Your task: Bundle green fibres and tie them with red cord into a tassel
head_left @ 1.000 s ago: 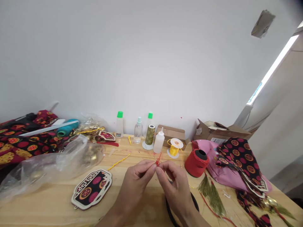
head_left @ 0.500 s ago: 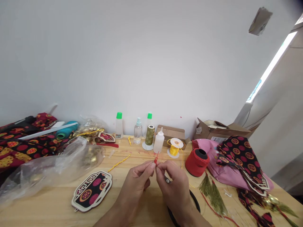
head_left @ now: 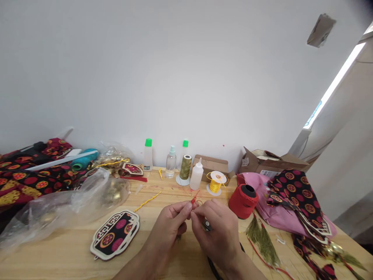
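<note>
My left hand (head_left: 171, 223) is closed, pinching a short red cord (head_left: 194, 200) whose loose end points up past the thumb. A few olive strands (head_left: 178, 237) show below its curled fingers. Right against it, my right hand (head_left: 215, 225) has thumb and forefinger pressed together at the base of the cord. A thin golden-brown thread (head_left: 199, 202) loops out by those fingertips; its ends are hidden. Beneath the right hand lie what look like black-handled scissors (head_left: 214, 268), mostly covered, with their round pivot showing between the fingers.
A patterned vase-shaped ornament (head_left: 115, 235) lies left on the table. Behind stand a white squeeze bottle (head_left: 197, 175), an olive thread spool (head_left: 185, 167), a yellow cord spool (head_left: 215, 186) and a red thread cone (head_left: 243, 202). Olive tassels (head_left: 264, 241) lie right; a plastic bag (head_left: 64, 210) lies left.
My right hand has turned and its fingers have folded in more over the cord. The red cord's tip leans further right, and a thin thread loop now shows beside it. The view shifted slightly.
</note>
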`<state>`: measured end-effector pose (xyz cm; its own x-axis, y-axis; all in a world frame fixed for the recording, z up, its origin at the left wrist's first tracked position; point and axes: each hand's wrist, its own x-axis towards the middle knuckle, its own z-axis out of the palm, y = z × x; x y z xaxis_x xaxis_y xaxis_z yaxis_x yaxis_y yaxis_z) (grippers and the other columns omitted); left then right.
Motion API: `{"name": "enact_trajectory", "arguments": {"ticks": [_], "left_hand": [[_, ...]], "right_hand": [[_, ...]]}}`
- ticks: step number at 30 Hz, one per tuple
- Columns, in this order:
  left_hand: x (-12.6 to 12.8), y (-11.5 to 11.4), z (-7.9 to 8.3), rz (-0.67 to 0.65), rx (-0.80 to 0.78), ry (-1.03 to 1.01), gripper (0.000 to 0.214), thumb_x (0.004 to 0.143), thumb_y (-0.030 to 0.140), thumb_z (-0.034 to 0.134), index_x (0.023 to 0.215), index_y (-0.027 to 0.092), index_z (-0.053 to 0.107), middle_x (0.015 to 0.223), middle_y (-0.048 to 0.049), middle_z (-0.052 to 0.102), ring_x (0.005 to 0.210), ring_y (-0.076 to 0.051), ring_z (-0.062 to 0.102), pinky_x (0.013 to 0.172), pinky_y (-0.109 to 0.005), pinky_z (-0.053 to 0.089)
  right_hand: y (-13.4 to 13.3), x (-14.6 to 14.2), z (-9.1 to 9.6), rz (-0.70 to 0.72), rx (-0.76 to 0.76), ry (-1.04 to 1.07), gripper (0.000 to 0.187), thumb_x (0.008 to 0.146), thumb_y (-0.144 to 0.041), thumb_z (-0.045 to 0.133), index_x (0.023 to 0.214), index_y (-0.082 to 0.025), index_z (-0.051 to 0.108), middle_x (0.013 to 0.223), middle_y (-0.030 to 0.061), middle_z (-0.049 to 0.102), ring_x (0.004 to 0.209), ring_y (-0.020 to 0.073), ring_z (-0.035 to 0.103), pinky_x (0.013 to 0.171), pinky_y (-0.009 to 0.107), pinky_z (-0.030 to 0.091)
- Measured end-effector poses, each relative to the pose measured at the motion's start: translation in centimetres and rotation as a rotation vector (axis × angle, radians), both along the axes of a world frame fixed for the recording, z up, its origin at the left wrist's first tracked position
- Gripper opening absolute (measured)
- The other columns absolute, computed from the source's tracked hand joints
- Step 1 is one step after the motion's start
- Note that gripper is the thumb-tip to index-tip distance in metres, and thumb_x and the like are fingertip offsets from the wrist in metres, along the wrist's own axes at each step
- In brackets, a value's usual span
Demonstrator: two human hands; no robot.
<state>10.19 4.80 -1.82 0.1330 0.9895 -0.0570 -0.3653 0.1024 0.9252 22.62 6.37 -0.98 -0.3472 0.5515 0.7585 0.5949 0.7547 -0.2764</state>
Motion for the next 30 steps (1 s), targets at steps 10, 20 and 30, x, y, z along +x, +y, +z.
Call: {"name": "enact_trajectory", "arguments": {"ticks": [10, 20, 30], "left_hand": [[0.0, 0.1, -0.3, -0.014, 0.112, 0.311, 0.036, 0.072, 0.044, 0.049, 0.083, 0.012, 0.063, 0.053, 0.0063, 0.034, 0.042, -0.005, 0.022, 0.039, -0.021, 0.012], [0.1, -0.1, 0.3, 0.117, 0.222, 0.482, 0.026, 0.074, 0.038, 0.048, 0.070, 0.017, 0.063, 0.049, 0.0058, 0.037, 0.049, -0.010, 0.034, 0.047, -0.021, 0.027], [0.3, -0.4, 0.4, 0.140, 0.313, 0.576, 0.019, 0.076, 0.031, 0.047, 0.070, 0.019, 0.062, 0.068, 0.0007, 0.060, 0.067, -0.014, 0.051, 0.065, -0.021, 0.036]], "right_hand": [[0.7, 1.1, 1.8, 0.318, -0.839, 0.599, 0.022, 0.075, -0.029, 0.048, 0.062, -0.015, 0.059, 0.053, -0.0008, 0.056, 0.055, 0.0122, 0.052, 0.055, 0.023, 0.041], [0.8, 1.1, 1.5, 0.287, -0.856, 0.547, 0.012, 0.067, -0.020, 0.055, 0.060, -0.014, 0.063, 0.057, 0.0007, 0.059, 0.053, 0.0101, 0.049, 0.049, 0.020, 0.039], [0.7, 1.0, 1.3, 0.188, -0.771, 0.476, 0.012, 0.065, -0.016, 0.053, 0.055, -0.015, 0.060, 0.052, -0.0020, 0.056, 0.045, 0.0070, 0.039, 0.041, 0.018, 0.029]]}}
